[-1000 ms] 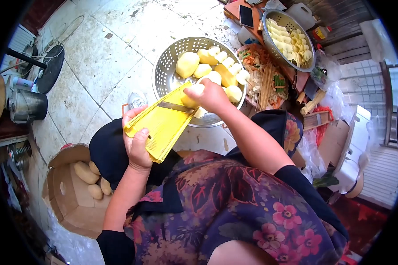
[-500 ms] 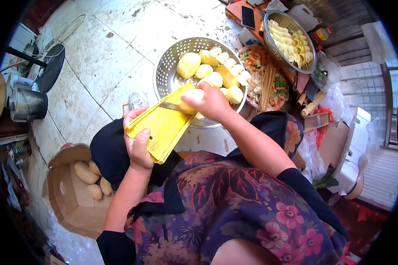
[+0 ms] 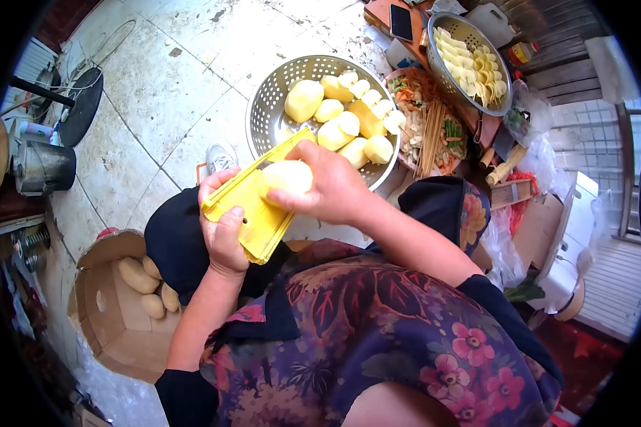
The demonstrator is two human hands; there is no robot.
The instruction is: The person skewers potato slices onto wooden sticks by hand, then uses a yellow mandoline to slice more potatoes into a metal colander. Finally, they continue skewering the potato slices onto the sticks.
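My left hand point(image 3: 224, 231) grips the lower left edge of a yellow slicer board point(image 3: 253, 224), which is tilted over my lap. In my right hand point(image 3: 331, 185) is a peeled potato point(image 3: 288, 179), its fingers wrapped round it and the potato against the board's face. Just beyond the board stands a metal colander point(image 3: 267, 96) holding several peeled potatoes point(image 3: 304, 99), some of them partly sliced. The blade of the slicer is hidden under the potato and hand.
Unpeeled potatoes point(image 3: 137, 275) lie in a cardboard box point(image 3: 124, 349) at lower left. At upper right are a second colander point(image 3: 445, 71) with potato slices point(image 3: 470, 67), a phone point(image 3: 400, 23), and a tray of vegetables point(image 3: 409, 92) with wooden skewers point(image 3: 431, 139).
My right hand has moved the potato down the board, towards my body. More of the potatoes in the colander show. My left hand keeps its hold on the slicer.
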